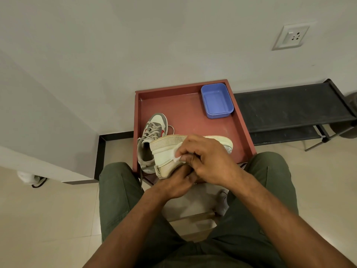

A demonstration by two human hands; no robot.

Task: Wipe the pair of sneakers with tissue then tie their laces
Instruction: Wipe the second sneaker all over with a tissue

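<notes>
Two sneakers are at the red bench (pixel 239 132): one sneaker (pixel 166 151) tipped on its side, gripped from below by the left hand (pixel 175 185), while the right hand (pixel 208 161) pinches a white tissue (pixel 176 156) against it. Its mate (pixel 152 132) rests just beside, laces loose. Farther back sits a blue tub (pixel 217 100).

Glossy plastic tub (pixel 217 100) — matt tray (pixel 185 111)
</notes>
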